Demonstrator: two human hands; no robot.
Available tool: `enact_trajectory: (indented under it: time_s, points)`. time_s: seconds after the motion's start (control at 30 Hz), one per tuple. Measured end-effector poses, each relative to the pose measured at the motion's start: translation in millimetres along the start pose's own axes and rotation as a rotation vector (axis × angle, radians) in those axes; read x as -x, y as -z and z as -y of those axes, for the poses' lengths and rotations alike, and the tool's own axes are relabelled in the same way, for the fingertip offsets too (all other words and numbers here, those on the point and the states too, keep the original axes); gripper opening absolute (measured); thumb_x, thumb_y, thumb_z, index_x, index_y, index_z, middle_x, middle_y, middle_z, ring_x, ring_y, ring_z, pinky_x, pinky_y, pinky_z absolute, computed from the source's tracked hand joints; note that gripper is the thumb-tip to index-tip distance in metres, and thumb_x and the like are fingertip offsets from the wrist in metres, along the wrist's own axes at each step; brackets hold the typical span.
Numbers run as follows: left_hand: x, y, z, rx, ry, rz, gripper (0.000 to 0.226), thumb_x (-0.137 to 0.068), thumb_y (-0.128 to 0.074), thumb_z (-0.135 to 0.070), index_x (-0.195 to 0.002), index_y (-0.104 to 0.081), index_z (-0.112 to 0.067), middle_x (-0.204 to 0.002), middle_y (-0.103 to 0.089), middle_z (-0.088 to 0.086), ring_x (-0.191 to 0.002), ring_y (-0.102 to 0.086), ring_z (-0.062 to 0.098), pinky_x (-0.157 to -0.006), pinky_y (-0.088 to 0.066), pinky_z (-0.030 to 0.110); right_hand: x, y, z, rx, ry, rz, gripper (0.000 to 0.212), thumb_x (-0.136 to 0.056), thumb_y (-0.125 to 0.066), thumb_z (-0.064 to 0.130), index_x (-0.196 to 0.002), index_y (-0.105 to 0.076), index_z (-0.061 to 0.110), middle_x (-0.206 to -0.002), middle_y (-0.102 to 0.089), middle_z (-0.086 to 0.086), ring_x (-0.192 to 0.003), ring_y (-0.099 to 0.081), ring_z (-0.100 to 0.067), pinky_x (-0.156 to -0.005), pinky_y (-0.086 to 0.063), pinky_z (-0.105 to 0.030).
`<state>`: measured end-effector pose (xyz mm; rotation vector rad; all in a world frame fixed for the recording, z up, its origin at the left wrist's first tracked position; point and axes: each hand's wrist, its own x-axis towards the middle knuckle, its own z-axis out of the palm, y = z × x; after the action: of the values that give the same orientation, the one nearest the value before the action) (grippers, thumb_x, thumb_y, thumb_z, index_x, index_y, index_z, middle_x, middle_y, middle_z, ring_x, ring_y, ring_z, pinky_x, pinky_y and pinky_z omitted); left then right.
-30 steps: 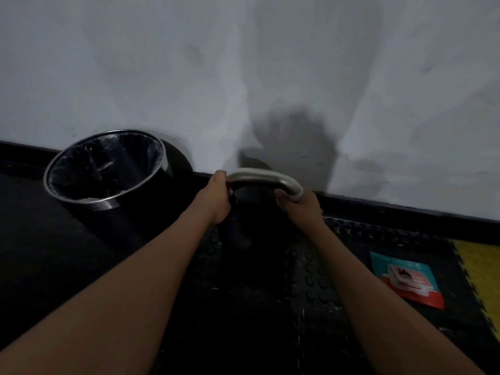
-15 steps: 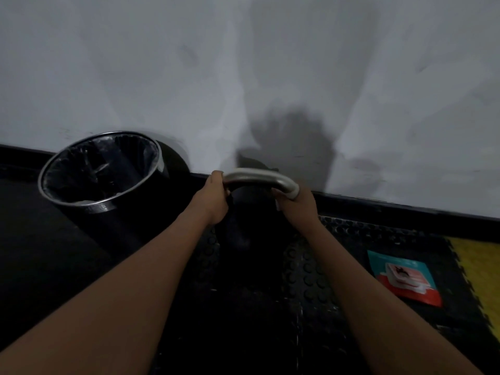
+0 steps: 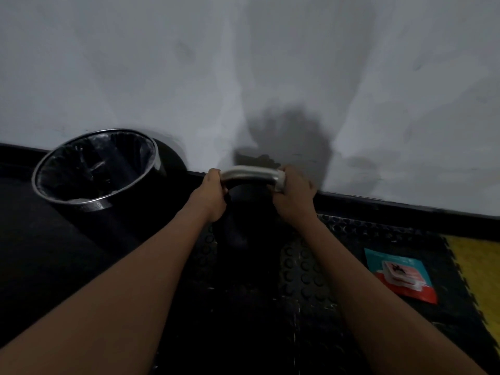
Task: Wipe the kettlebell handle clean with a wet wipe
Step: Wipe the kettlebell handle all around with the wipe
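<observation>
Black kettlebell (image 3: 243, 209) with curved silver metal handle (image 3: 247, 173), standing on the black studded floor mat (image 3: 303, 269) by the wall; left hand (image 3: 212, 197) gripping the handle's left end; right hand (image 3: 293, 196), fingers curled, pressing a white wet wipe (image 3: 281, 182) round the right end; black lined bin (image 3: 97, 169) to the left.

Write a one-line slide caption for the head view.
Left hand steadies the kettlebell handle while right hand presses a wet wipe around its right end.
</observation>
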<state>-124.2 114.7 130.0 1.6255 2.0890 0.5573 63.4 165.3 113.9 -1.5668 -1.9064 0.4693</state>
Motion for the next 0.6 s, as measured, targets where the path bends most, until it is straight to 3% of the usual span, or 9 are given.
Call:
enact_trajectory:
  time_s: [0.1, 0.17, 0.23, 0.33, 0.4, 0.47, 0.6]
  points:
    - [0, 0, 1, -0.005, -0.004, 0.015, 0.033, -0.096, -0.047, -0.017, -0.126, -0.034, -0.01, -0.127, -0.049, 0.019, -0.101, -0.057, 0.04, -0.082, -0.043, 0.039, 5, -9, -14, -0.158, -0.155, 0.0, 0.026, -0.079, -0.068, 0.031, -0.102, -0.058, 0.023, -0.088, -0.06, 0.004, -0.092, -0.059, -0.02, -0.091, -0.039, -0.038]
    - [1, 2, 1, -0.004, -0.008, 0.025, 0.033, -0.095, -0.047, -0.016, -0.125, -0.034, -0.011, -0.128, -0.048, 0.018, -0.1, -0.056, 0.039, -0.081, -0.043, 0.039, 10, -12, -19, -0.468, -0.278, 0.041, 0.024, -0.077, -0.073, 0.033, -0.092, -0.063, 0.017, -0.071, -0.062, 0.004, -0.068, -0.059, -0.01, -0.073, -0.05, -0.034]
    - [2, 3, 1, 0.002, -0.013, 0.03, 0.032, -0.095, -0.048, -0.017, -0.124, -0.034, -0.011, -0.128, -0.048, 0.018, -0.098, -0.057, 0.039, -0.082, -0.044, 0.04, 12, -15, -22, -0.698, -0.345, 0.065, 0.016, -0.079, -0.076, 0.02, -0.085, -0.065, 0.011, -0.06, -0.06, 0.004, -0.05, -0.054, -0.001, -0.054, -0.047, -0.024]
    - [3, 5, 2, 0.002, -0.023, 0.033, 0.031, -0.096, -0.047, -0.017, -0.123, -0.034, -0.011, -0.126, -0.049, 0.019, -0.096, -0.058, 0.039, -0.081, -0.045, 0.04, 3, -10, -20, -0.567, -0.374, 0.125, 0.021, -0.074, -0.079, 0.033, -0.082, -0.069, 0.016, -0.07, -0.067, -0.002, -0.059, -0.06, -0.005, -0.06, -0.049, -0.025]
    - [2, 6, 2, -0.009, -0.034, 0.031, 0.03, -0.097, -0.046, -0.017, -0.124, -0.034, -0.01, -0.127, -0.049, 0.02, -0.097, -0.057, 0.04, -0.081, -0.044, 0.04, -10, -6, -18, -0.248, -0.278, 0.159, 0.034, -0.071, -0.075, 0.049, -0.087, -0.069, 0.02, -0.082, -0.07, -0.004, -0.076, -0.064, -0.015, -0.074, -0.052, -0.034]
    - [1, 6, 2, -0.013, -0.037, 0.029, 0.031, -0.097, -0.046, -0.018, -0.124, -0.034, -0.01, -0.129, -0.048, 0.02, -0.098, -0.057, 0.04, -0.081, -0.044, 0.04, -17, -3, -11, -0.019, -0.155, 0.173, 0.032, -0.071, -0.069, 0.05, -0.091, -0.064, 0.025, -0.087, -0.07, -0.004, -0.089, -0.065, -0.023, -0.085, -0.051, -0.042]
    - [3, 5, 1, -0.008, -0.033, 0.029, 0.031, -0.097, -0.045, -0.02, -0.125, -0.034, -0.011, -0.128, -0.049, 0.021, -0.098, -0.057, 0.041, -0.085, -0.047, 0.043, -11, -7, -7, -0.045, -0.061, 0.072, 0.027, -0.068, -0.064, 0.047, -0.086, -0.057, 0.027, -0.082, -0.066, 0.0, -0.088, -0.065, -0.027, -0.086, -0.049, -0.047]
